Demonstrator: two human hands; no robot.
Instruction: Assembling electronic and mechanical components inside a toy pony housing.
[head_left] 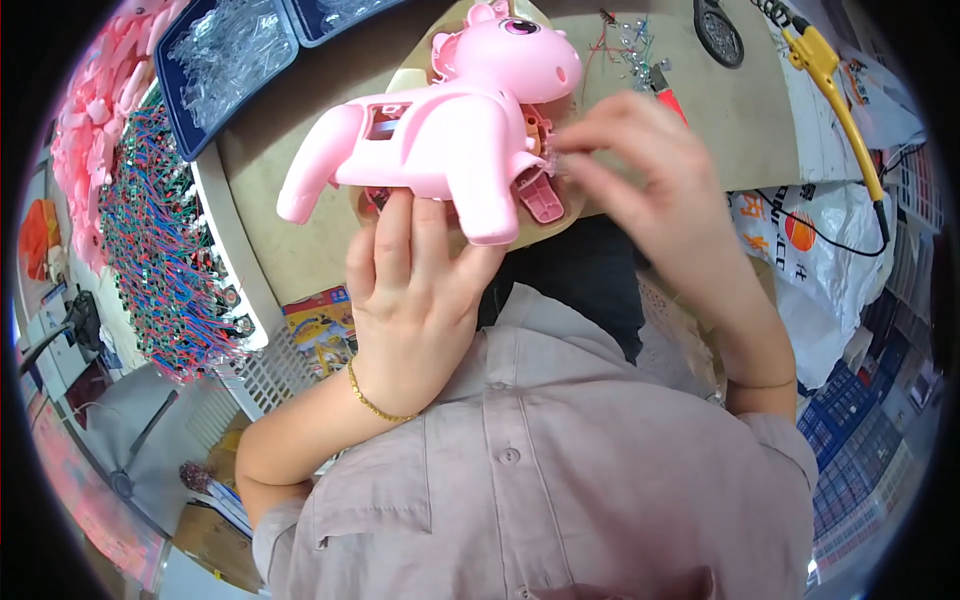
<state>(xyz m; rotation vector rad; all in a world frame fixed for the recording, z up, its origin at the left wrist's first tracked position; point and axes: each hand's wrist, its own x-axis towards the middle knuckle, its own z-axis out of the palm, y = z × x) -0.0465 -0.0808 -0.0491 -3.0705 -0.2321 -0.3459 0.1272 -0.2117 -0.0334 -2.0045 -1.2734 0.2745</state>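
A pink plastic toy pony (440,140) lies on the bench with its head at the upper right and an open slot in its side. My left hand (415,275) grips its lower edge, the fingers reaching under the belly and the thumb near the front leg. At the pony's open chest, my right hand (655,165) is pinched, slightly blurred. Between its fingertips is a small, pale, see-through piece whose kind I cannot make out. A pink inner part (541,197) shows below the chest opening. A tan rounded base (572,207) is partly visible beneath the toy.
Blue trays (230,65) of clear plastic parts stand at the upper left. Bundles of coloured wires (165,240) and pink toy shells (100,110) lie farther left. Loose screws (632,45), a red-handled tool (668,92) and a yellow soldering iron (825,75) are to the right.
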